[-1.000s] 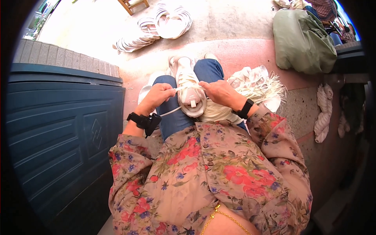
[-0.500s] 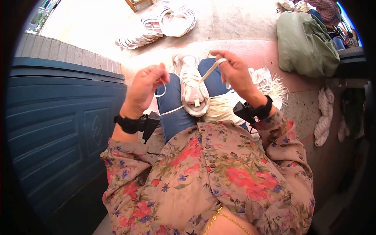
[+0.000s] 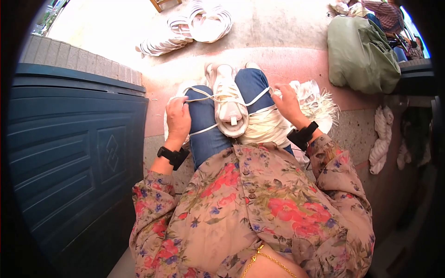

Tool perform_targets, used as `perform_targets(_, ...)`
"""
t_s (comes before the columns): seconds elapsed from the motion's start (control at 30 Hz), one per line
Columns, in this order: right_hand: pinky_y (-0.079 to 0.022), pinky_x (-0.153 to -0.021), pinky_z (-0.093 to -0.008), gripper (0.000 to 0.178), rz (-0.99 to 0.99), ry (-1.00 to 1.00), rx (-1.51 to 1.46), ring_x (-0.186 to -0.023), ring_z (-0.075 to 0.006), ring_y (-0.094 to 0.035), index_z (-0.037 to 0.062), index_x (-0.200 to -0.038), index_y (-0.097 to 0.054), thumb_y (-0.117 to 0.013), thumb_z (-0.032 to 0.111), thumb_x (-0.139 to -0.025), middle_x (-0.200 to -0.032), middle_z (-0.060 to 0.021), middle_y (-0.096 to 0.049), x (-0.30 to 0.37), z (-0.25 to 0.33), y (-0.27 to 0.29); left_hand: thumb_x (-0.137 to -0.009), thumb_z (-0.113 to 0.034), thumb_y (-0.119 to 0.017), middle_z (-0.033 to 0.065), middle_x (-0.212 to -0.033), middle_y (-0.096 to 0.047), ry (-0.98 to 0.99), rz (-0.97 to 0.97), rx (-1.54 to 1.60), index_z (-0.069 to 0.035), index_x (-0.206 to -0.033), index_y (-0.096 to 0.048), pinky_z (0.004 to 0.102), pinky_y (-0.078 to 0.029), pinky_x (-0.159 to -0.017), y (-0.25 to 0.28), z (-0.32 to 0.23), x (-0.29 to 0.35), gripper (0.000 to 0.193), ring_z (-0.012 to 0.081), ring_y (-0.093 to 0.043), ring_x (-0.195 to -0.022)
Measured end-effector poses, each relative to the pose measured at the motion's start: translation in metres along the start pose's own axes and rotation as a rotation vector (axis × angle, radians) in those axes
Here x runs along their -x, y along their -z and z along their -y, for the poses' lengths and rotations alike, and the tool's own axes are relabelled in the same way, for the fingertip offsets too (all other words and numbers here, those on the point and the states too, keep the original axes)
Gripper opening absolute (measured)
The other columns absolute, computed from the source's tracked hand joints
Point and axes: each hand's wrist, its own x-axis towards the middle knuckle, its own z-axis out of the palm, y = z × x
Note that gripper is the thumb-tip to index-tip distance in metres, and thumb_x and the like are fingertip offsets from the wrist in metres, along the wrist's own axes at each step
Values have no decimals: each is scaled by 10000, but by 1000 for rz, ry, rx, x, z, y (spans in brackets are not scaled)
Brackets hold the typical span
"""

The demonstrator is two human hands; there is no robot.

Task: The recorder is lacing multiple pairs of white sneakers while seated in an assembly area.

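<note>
A pale pink and white sneaker rests between my denim-covered thighs, its heel opening toward me. Cream laces criss-cross its front. My left hand is closed on one shoelace, which runs leftward from the shoe over my left thigh. On the other side, my right hand pinches the lace's right-hand length, stretched out above my right thigh. Across that thigh lies a bundle of cream laces. Another thin cream strand crosses my left thigh.
Stacked white shoe parts lie on the floor ahead. To the right are a green sack, white fringed material and a twisted white bundle. A blue panelled door stands at left. Another person is far right.
My hands have moved apart and down toward me, the right one lower than before. The laces now stretch out to both sides of the sneaker, which has stayed in place.
</note>
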Motion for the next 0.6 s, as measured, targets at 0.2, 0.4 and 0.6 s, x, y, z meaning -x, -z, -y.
perform_targets(0.2,-407,-762,-360,119,425,271,-66,-899,-252,-504,70,-820,-628,-623,137,-721,-864,-77,-549,2,54,10,-758,-43,-528,120,-857,-586,-298,98,-21,-32,-899,-615,362,-409,-786,-19,-59,-26,166,289,-502,-890)
perform_targets(0.4,-383,-725,-362,62,426,358,-13,-855,-227,-485,88,-762,-617,-588,120,-717,-789,-54,-512,4,48,2,-720,-43,-525,98,-815,-580,-385,271,-167,-43,-802,-603,366,-427,-728,-34,-65,-37,114,277,-498,-855)
perform_targets(0.6,-365,-712,-358,42,421,468,148,-834,-220,-477,93,-691,-581,-548,72,-677,-772,-51,-501,4,50,2,-811,-78,-479,116,-744,-590,201,338,465,-12,-860,-565,323,-467,-596,-13,-33,-57,119,238,-575,-619)
